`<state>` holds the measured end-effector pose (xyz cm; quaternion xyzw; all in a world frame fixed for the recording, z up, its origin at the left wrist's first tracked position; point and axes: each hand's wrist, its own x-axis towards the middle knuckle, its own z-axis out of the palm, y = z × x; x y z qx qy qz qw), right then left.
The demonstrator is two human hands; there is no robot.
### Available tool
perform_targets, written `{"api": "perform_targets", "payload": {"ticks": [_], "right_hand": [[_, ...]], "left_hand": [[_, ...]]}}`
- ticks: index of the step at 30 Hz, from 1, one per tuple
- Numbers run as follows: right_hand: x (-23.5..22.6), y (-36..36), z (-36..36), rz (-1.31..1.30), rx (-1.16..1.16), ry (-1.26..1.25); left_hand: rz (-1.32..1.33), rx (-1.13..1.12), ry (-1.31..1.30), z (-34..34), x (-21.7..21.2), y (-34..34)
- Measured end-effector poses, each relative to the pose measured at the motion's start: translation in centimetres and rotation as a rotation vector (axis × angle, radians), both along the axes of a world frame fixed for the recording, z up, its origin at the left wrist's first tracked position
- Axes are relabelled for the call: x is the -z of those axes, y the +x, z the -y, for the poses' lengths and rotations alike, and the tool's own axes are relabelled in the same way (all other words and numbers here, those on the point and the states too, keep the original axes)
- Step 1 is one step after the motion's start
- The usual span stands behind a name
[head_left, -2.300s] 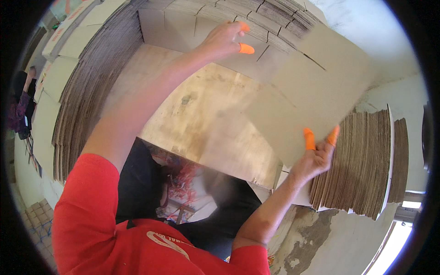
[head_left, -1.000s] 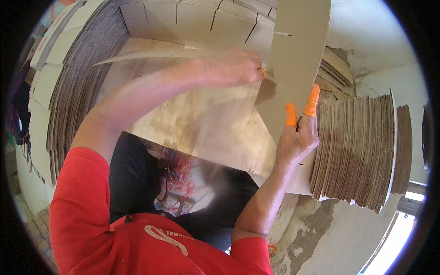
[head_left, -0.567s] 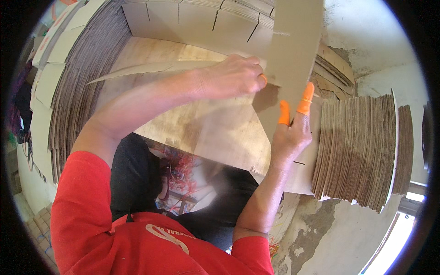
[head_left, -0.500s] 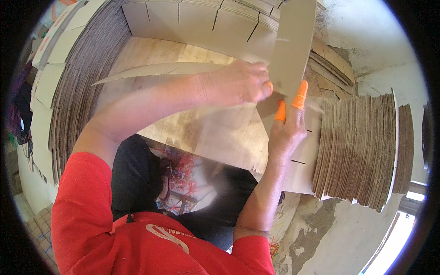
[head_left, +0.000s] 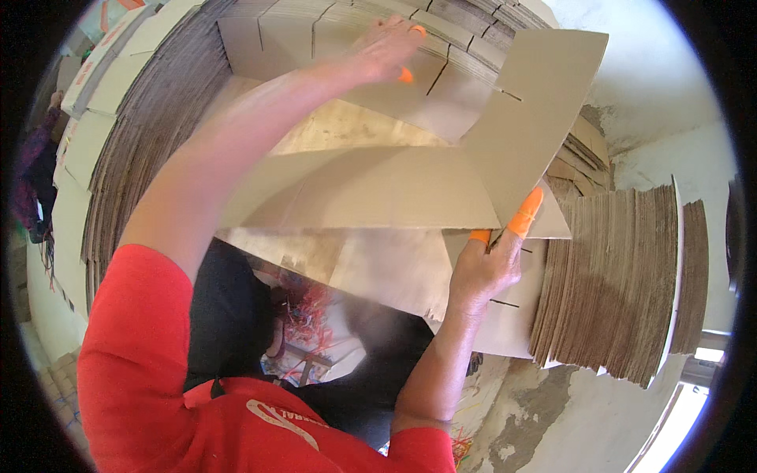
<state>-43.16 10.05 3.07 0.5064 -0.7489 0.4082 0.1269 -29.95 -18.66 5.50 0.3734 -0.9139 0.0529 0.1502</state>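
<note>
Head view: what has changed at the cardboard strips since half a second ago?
The left hand has let go of the crosswise strip and moved away toward the far stack; that strip now shows its broad face. The right hand still holds the other strip, and the stack on the right stayed put.

Cardboard (head_left: 371, 189) is tan, finger cots (head_left: 526, 213) orange, shirt (head_left: 134, 339) red.

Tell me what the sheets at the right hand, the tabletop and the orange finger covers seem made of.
Sheets: matte, likely cardboard, plain tan with a cut slot. Tabletop: probably plywood, dull, pale wood tone and smudges showing. Orange finger covers: perhaps rubber, smooth, fitting snugly.
</note>
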Motion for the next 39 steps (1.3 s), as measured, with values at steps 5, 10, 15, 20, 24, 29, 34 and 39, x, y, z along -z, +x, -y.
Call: {"api": "perform_targets", "payload": {"ticks": [5,10,15,20,24,29,34,39], "right_hand": [[-0.3,0.1,-0.3,0.118,-0.038,-0.061],[-0.2,0.0,0.2,-0.004,-0.107,-0.178],[-1.0,0.9,-0.2,0.053,-0.139,-0.146],[-0.5,0.8,-0.5,0.055,-0.136,-0.069],[-0.4,0.6,-0.6,0.009,-0.194,-0.023],[-0.5,0.1,-1.6,-0.070,-0.206,0.033],[-1.2,0.8,-2.2,-0.015,-0.178,0.108],[-2.7,1.7,-3.5,-0.019,-0.094,0.293]], "left_hand": [[-0.067,-0.018,-0.156,3.5,4.3,-1.8],[-0.020,0.128,-0.232,5.0,4.2,-1.5],[-0.142,0.227,-0.250,3.7,3.7,-0.8],[-0.125,0.362,-0.180,1.5,2.5,-0.7],[-0.163,0.464,-0.225,0.5,2.0,-0.5],[-0.159,0.462,-0.210,-2.6,0.4,-0.9],[-0.247,0.463,-0.125,-4.8,0.2,-0.7],[-0.363,0.521,0.147,-8.6,-1.9,0.8]]}}
